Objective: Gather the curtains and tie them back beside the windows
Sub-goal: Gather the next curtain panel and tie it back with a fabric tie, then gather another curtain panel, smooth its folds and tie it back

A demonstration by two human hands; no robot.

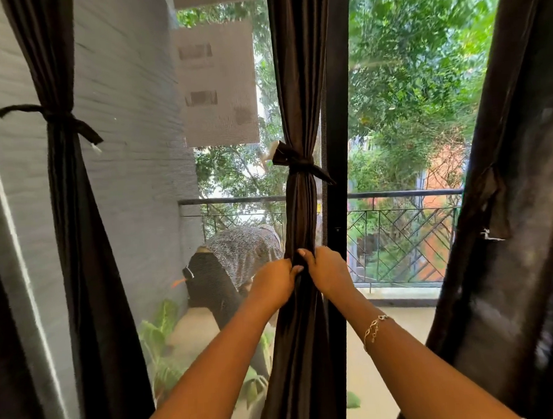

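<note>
Together, left hand point(277, 281) and right hand point(326, 269) grasp the smooth, pleated dark curtain point(295, 112) below its knotted tie point(298, 163).

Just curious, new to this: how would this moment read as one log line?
middle curtain: tied | left hand: grips it below tie | right hand: grips it | left curtain: tied | right curtain: untied

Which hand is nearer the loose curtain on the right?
Right. The right hand grips the tied middle curtain on the side facing the loose curtain; the left hand grips it on the far side.
</note>
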